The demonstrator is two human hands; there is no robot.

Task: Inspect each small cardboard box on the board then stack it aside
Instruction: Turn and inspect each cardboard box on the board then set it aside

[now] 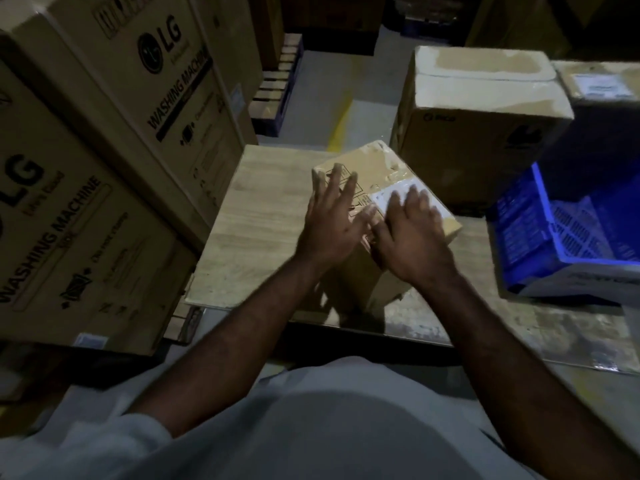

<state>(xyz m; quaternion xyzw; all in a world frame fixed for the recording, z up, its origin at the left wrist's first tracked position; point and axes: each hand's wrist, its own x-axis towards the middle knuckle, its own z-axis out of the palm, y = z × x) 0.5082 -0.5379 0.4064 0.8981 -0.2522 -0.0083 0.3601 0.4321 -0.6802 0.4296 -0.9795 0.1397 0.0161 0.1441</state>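
A small brown cardboard box [375, 168] with clear tape and a white label stands on the pale wooden board [256, 230], turned at an angle. My left hand [332, 220] lies flat on its top near the left edge, fingers spread and straight. Beside it, my right hand [410, 233] rests on the top over the white label, fingers extended. Both hands cover the near half of the box top. The box's lower front face is partly in shadow.
Large LG washing machine cartons [114, 140] tower at the left, close to the board. A bigger taped carton [478, 123] stands behind the box at the right. A blue plastic crate [568, 233] sits at the right edge. A grey floor aisle runs beyond.
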